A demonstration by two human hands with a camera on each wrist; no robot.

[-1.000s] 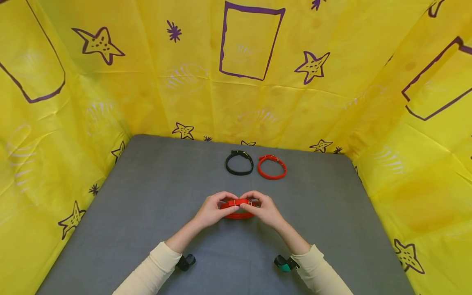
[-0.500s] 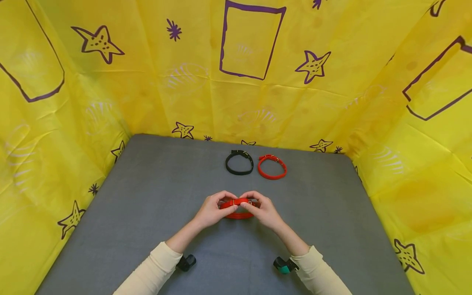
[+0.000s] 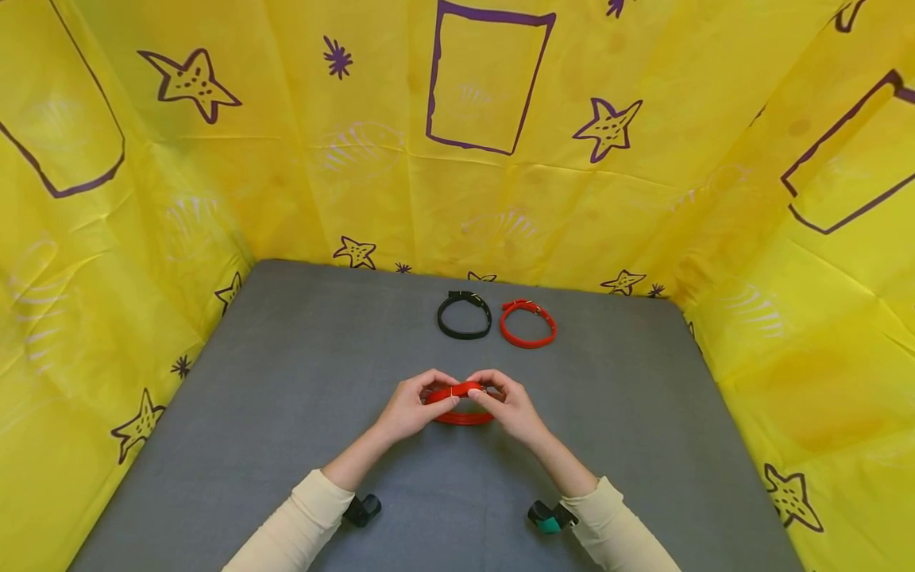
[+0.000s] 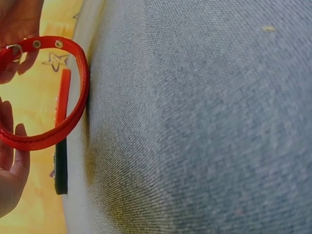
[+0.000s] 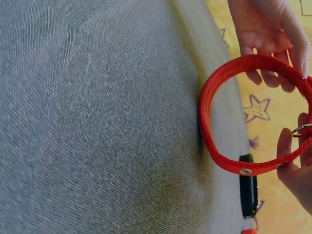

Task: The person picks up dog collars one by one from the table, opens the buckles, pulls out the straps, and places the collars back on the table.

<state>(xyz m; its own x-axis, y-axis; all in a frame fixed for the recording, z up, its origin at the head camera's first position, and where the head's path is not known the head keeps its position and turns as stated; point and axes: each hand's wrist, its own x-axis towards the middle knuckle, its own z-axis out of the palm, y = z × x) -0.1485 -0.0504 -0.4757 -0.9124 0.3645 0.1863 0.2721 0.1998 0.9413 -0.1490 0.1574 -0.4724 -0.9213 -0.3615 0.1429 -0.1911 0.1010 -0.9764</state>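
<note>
A red collar, closed into a loop, is held at its far side by both hands in the head view. The left hand pinches the strap left of the middle, its thumb in front and its fingers behind. On the other side, the right hand pinches the strap close to the metal buckle. Between the thumbs the strap bows upward. Metal eyelets line the band in the left wrist view. The loop's lower edge is right at the grey cloth in both wrist views.
Beyond the hands, a black collar and a second red collar lie side by side as buckled loops on the grey table. Yellow printed fabric walls the table at the back and both sides.
The right thumb has shifted slightly right along the strap, and the bowed part of the strap has shifted with it. Less of the buckle shows now. The two collars behind stay put.
</note>
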